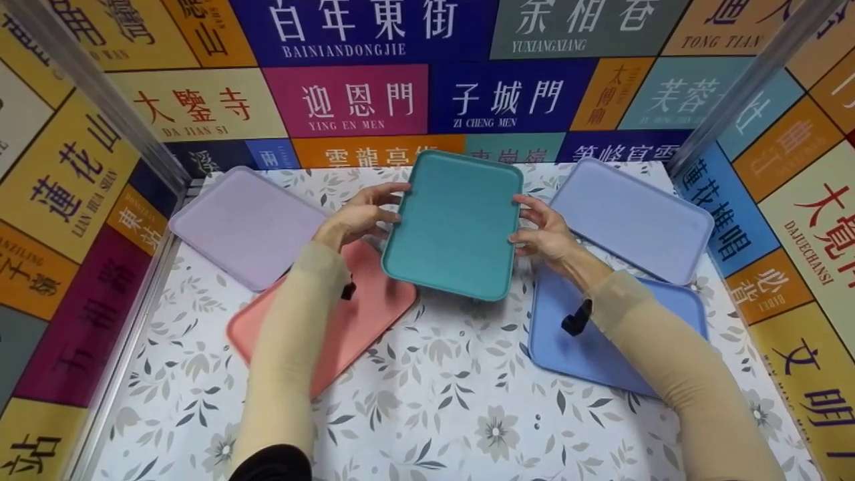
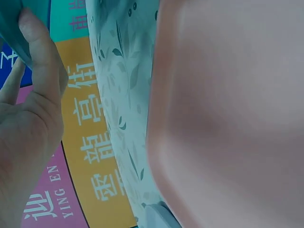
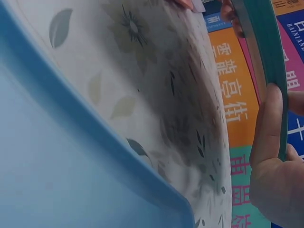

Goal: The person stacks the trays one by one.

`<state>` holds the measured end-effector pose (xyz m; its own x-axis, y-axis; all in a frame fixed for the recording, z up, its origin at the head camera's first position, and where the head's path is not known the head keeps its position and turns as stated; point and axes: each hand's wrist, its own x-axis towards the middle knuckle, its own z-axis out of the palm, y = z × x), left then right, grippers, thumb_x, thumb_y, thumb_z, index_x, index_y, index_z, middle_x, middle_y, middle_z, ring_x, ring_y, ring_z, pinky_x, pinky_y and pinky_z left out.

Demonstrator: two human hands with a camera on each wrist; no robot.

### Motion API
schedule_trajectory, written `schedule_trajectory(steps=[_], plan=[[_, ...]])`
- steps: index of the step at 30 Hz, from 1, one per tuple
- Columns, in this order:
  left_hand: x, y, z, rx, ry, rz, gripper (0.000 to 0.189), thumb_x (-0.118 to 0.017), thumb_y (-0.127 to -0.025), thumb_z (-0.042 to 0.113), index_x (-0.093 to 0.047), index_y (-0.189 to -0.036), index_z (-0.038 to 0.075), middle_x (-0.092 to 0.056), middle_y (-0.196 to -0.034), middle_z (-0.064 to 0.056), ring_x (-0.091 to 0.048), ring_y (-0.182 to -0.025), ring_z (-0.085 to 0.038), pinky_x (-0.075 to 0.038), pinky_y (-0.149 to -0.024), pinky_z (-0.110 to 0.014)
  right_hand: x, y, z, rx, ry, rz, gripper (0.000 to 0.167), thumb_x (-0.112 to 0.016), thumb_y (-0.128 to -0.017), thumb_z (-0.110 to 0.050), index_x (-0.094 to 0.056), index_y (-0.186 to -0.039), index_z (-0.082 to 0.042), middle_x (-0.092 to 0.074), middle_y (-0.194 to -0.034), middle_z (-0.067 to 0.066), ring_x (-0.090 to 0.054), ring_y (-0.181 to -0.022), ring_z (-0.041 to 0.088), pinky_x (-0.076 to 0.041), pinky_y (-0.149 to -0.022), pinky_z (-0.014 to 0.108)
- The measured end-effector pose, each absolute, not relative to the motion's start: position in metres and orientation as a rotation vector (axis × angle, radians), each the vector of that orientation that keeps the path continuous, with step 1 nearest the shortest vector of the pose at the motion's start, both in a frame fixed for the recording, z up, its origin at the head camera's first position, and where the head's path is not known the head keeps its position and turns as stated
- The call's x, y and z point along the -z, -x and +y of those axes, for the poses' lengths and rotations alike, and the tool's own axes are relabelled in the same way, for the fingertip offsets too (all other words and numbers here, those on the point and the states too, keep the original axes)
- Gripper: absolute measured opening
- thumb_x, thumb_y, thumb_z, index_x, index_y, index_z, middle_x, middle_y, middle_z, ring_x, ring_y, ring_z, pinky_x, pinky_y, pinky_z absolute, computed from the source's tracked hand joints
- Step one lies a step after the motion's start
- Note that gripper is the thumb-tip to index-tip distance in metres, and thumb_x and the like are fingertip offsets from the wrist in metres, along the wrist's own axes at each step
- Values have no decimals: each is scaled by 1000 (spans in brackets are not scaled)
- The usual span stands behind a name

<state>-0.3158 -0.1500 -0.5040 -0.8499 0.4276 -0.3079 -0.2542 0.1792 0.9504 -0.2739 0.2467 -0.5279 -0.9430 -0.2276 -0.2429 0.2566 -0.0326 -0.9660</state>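
A teal rectangular tray (image 1: 461,224) is held up off the table in the middle of the head view, tilted, with its shallow inside showing. My left hand (image 1: 361,214) grips its left edge, thumb on the near side and fingers farther up. On the opposite edge, my right hand (image 1: 544,230) pinches the rim between thumb and fingers. In the right wrist view the tray (image 3: 267,42) appears edge-on, the thumb across one face and fingers behind. A corner of it (image 2: 12,28) shows between the left thumb and fingers in the left wrist view.
A coral tray (image 1: 361,321) lies below my left forearm, a blue tray (image 1: 558,334) below my right. Behind them lie a lilac tray (image 1: 247,220) at left and a periwinkle tray (image 1: 634,217) at right. Printed panels (image 1: 347,100) wall in the floral-covered table (image 1: 461,401).
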Motion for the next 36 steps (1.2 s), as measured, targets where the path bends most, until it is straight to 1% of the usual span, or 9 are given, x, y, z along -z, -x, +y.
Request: schedule_trajectory(steps=[7,12,15,21,23,26,28,31,36], plan=[[509,315,-144,-1740,-194,2005,72,-68,-103,-1,-53,-168,26,-58,-160,-16,-73,-102,-22,-70,-76,-34,522,290,252,1894,-2,2036,90,-66,-97,14,-37,-176,-17,-57,-144,4,-75,-78,6,-65,-65,24],[517,313,-138,-1747,-160,2048,76,-67,-100,-5,-51,-169,22,-55,-162,-20,-73,-104,-25,-71,-77,-37,522,301,254,1815,4,2110,90,-68,-95,12,-40,-175,-17,-56,-155,15,-76,-77,6,-66,-66,25],[523,312,-131,-1736,-119,2102,78,-67,-96,-7,-53,-168,20,-56,-160,-20,-73,-100,-26,-72,-77,-41,524,307,253,1783,2,2161,88,-67,-94,13,-43,-174,-14,-53,-160,23,-76,-79,7,-67,-68,26],[536,312,-115,-1655,-52,2247,79,-63,-91,-9,-54,-167,13,-59,-152,-22,-69,-104,-29,-69,-71,-41,534,319,247,1705,-41,2283,83,-65,-92,13,-48,-170,-9,-54,-161,28,-75,-80,7,-67,-70,25],[538,313,-111,-1635,-35,2279,79,-61,-91,-11,-55,-166,11,-59,-150,-22,-66,-108,-29,-70,-76,-44,539,323,243,1707,-73,2284,83,-63,-91,14,-49,-169,-8,-55,-159,28,-73,-78,7,-66,-67,24],[541,313,-107,-1603,-7,2324,78,-58,-89,-14,-55,-165,8,-60,-150,-23,-62,-114,-27,-69,-93,-50,545,327,239,1701,-117,2280,82,-60,-90,14,-51,-168,-8,-55,-158,27,-70,-76,6,-63,-65,24],[545,315,-105,-1580,4,2352,78,-57,-88,-15,-56,-164,7,-61,-150,-23,-60,-119,-27,-66,-103,-51,549,329,237,1675,-143,2296,81,-60,-90,14,-52,-167,-8,-55,-158,26,-68,-81,6,-61,-65,24],[555,322,-104,-1515,23,2401,79,-57,-86,-14,-58,-162,6,-61,-151,-22,-57,-124,-28,-60,-111,-47,554,332,234,1635,-177,2336,79,-61,-89,13,-56,-165,-9,-57,-156,23,-65,-92,9,-59,-66,24],[603,359,-109,-1367,12,2526,74,-60,-83,-5,-67,-155,13,-69,-137,-14,-61,-117,-24,-59,-105,-38,557,334,230,1613,-210,2400,76,-59,-87,13,-61,-160,-9,-61,-151,21,-63,-114,17,-54,-63,24]])
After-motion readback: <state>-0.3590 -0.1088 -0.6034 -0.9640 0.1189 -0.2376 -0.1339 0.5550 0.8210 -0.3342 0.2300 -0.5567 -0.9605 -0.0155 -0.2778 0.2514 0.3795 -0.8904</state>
